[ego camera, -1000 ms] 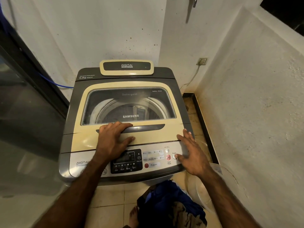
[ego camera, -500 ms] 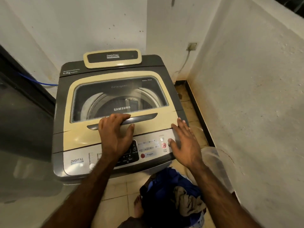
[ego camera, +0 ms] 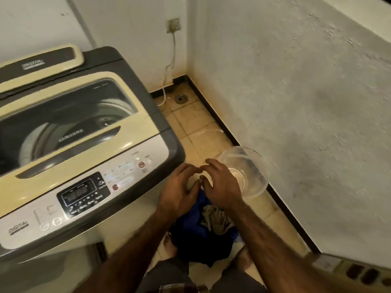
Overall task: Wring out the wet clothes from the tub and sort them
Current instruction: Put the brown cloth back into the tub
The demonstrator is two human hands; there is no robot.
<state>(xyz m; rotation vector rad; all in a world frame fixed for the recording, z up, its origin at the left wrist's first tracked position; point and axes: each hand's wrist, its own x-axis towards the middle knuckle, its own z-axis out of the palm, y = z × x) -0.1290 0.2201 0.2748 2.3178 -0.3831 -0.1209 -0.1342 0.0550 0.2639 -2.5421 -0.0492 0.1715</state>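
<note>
A heap of wet clothes (ego camera: pixel 201 235), dark blue with a grey-brown piece on top, lies on the tiled floor between my feet. A clear plastic tub (ego camera: pixel 247 172) stands on the floor beside the right wall. My left hand (ego camera: pixel 179 187) and my right hand (ego camera: pixel 222 185) hover side by side above the heap, fingers loosely curved, fingertips close together, holding nothing. Both are off the washing machine (ego camera: pixel 84 149), whose lid is closed.
The cream and grey top-load washing machine fills the left side. A rough white wall (ego camera: pixel 306 102) runs along the right. A floor drain (ego camera: pixel 180 98) and a white hose sit in the far corner. A socket strip (ego camera: pixel 359 271) shows at the bottom right.
Both hands left the washing machine's lid and panel and came together over the clothes heap. My view swung to the right and down, showing the tub and the floor.
</note>
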